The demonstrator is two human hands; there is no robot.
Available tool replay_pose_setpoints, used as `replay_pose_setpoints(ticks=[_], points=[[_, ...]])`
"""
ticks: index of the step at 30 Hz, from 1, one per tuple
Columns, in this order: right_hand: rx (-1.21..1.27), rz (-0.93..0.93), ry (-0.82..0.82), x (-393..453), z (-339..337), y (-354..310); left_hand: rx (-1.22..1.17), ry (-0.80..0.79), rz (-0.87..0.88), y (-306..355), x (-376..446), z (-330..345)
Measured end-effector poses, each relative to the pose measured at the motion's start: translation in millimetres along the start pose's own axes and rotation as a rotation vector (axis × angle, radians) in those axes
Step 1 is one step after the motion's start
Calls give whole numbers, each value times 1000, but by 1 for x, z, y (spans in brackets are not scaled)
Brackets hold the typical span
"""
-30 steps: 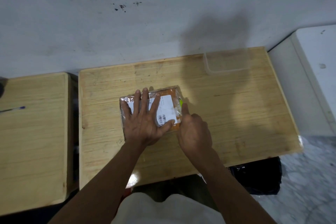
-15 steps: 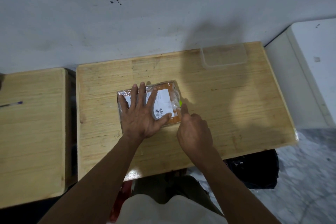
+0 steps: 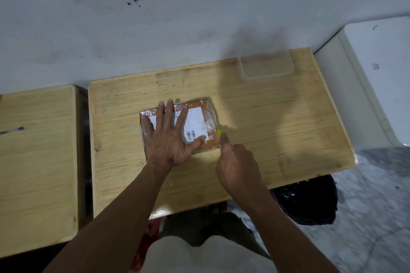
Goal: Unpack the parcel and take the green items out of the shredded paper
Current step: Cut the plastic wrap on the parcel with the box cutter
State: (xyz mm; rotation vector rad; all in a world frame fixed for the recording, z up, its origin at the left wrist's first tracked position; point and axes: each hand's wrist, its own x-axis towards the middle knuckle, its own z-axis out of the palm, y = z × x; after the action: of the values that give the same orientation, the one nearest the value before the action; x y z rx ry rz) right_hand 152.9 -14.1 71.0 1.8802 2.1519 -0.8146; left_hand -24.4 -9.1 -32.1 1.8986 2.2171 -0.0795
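Note:
An orange parcel (image 3: 208, 106), wrapped in clear tape and bearing a white label with a barcode, lies flat in the middle of the wooden table (image 3: 277, 139). My left hand (image 3: 170, 137) presses flat on it, fingers spread, covering its left half. My right hand (image 3: 237, 164) is closed around a small green tool (image 3: 219, 132). Only the tool's bright tip shows past my index finger, and it touches the parcel's right edge. The parcel is sealed, so its contents are hidden.
A clear plastic container (image 3: 266, 66) sits at the table's far right, against the wall. A second wooden table (image 3: 37, 162) stands to the left with a pen (image 3: 11, 131) on it. A white unit (image 3: 377, 77) is on the right and a dark bag (image 3: 310, 201) lies on the floor.
My right hand with the green tool has slid toward me along the parcel's right edge. My left hand stays flat on the parcel. The view has shifted slightly.

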Motion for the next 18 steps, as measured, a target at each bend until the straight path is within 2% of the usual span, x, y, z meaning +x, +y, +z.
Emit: replay_pose_setpoints(ticks=[18], points=[[125, 63, -43, -24, 10, 15, -15, -10, 20, 1, -2, -1]])
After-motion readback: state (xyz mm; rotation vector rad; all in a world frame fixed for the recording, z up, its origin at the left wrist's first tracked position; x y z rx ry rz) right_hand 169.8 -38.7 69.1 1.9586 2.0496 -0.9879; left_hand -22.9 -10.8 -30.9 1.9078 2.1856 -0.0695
